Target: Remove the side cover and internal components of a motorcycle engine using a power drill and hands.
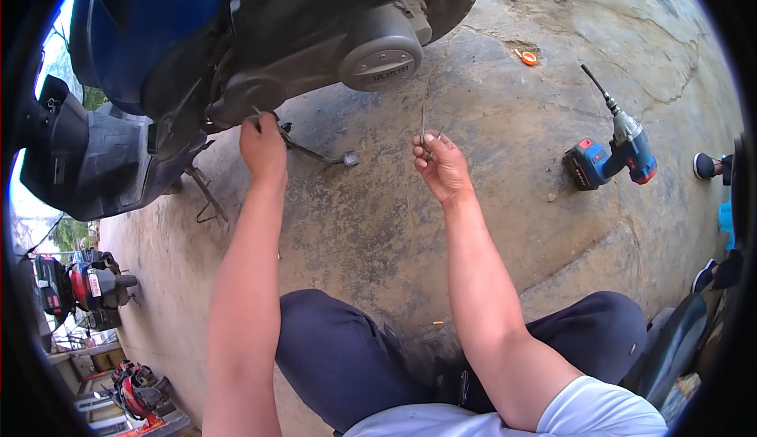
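Observation:
My left hand [263, 153] is closed in a pinch close against the dark lower casing of a blue scooter [158, 35]. A small thin light tip shows at its fingertips; the rest is hidden by the fingers. Over the concrete to the right, my right hand [443, 167] is palm up with curled fingers around a few thin metal rods [423, 122], perhaps long bolts. One rod stands well above the fingers, and a shorter end sticks out beside it. The scooter's round grey engine cover [382, 55] is above and between my hands.
A cordless impact driver [623, 149] with a long bit lies on the concrete at right. Beyond it is a small orange ring-shaped piece [528, 58]. The scooter's kickstand [206, 194] is left of my left forearm. Other parked motorbikes [98, 283] stand far left; another person's shoes [703, 166] show at right.

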Tool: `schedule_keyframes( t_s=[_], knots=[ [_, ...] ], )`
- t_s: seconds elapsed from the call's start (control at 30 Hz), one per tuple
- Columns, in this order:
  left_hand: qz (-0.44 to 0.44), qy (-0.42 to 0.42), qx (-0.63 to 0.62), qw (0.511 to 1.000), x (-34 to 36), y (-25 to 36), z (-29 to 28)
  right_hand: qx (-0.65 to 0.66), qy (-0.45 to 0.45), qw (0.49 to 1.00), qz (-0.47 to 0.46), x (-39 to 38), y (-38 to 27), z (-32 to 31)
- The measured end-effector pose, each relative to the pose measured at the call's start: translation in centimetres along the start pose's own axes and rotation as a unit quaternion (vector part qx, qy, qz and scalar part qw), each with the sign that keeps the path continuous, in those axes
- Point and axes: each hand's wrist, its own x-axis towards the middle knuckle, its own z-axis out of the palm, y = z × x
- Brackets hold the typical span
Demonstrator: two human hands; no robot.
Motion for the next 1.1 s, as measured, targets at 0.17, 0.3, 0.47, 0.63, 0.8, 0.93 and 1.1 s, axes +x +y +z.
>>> schedule_keyframes(
  t_s=[0.17, 0.3, 0.47, 0.63, 0.8, 0.93, 1.1],
  knots=[
    [-0.340, -0.311, -0.211, 0.862, -7.4, -1.0, -4.5, 0.009, -0.038, 0.997, 0.066, -0.9, 1.7, -1.6],
    [-0.413, -0.269, -0.370, 0.788, -13.4, -6.6, -8.4, -0.148, -0.014, 0.974, 0.172, -2.8, 6.3, -0.9],
    [-0.455, -0.157, -0.466, 0.743, -21.2, -11.9, -11.6, -0.250, -0.029, 0.924, 0.287, -6.5, 12.1, -1.2],
    [-0.523, -0.175, -0.381, 0.742, -27.8, -14.0, -9.6, -0.438, 0.045, 0.842, 0.311, -9.3, 17.7, -0.8],
    [-0.435, -0.160, -0.154, 0.872, -29.8, -18.4, -10.9, -0.555, 0.023, 0.778, 0.294, -10.7, 24.1, -0.7],
    [-0.321, -0.105, 0.105, 0.935, -25.3, -22.1, -14.5, -0.625, 0.027, 0.717, 0.308, -8.8, 29.8, 1.8],
    [-0.223, -0.026, 0.255, 0.940, -21.8, -27.5, -18.8, -0.582, 0.008, 0.764, 0.280, -6.6, 37.7, 5.6]
  ],
)
